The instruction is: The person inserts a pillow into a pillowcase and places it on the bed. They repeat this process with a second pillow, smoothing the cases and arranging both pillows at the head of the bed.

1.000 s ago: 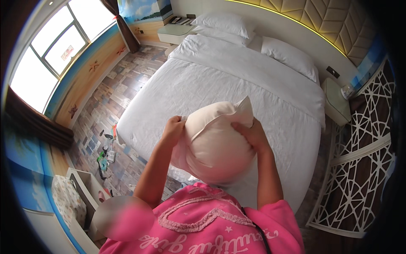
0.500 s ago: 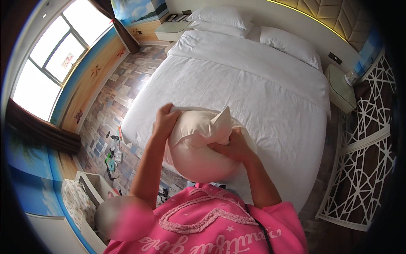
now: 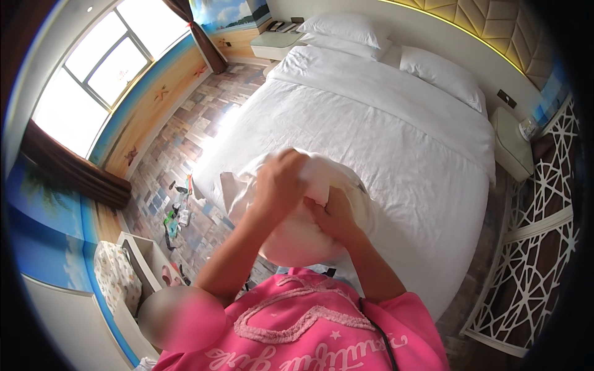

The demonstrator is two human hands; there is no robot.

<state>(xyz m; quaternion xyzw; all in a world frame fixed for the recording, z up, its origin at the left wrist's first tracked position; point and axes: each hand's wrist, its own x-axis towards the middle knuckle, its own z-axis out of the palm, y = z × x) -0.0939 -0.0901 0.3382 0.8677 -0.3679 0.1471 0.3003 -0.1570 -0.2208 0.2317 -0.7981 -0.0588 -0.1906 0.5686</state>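
Note:
In front of my chest I hold a plump white pillow [image 3: 296,240] with loose white cloth, apparently its pillowcase [image 3: 240,188], bunched around it. My left hand [image 3: 281,180] is closed over the cloth at the top, its fingers partly hidden by its own back. Close beside it on the right, my right hand [image 3: 335,215] grips the cloth edge, with the thumb on top and the other fingers under the fabric. A white flap stands up between the two hands. The pillow is just above the near end of the white bed [image 3: 414,229].
More pillows [image 3: 343,29] lie at the bed's head, with another pillow [image 3: 442,75] to their right. Nightstands [image 3: 513,139] flank the bed. A white lattice screen [image 3: 526,266] stands right. Small scattered items [image 3: 176,213] lie on the floor at left, near a white cabinet [image 3: 139,263].
My left hand has moved right, from the pillow's left edge to the top beside my right hand. The cloth has shifted with it, and the view has turned slightly.

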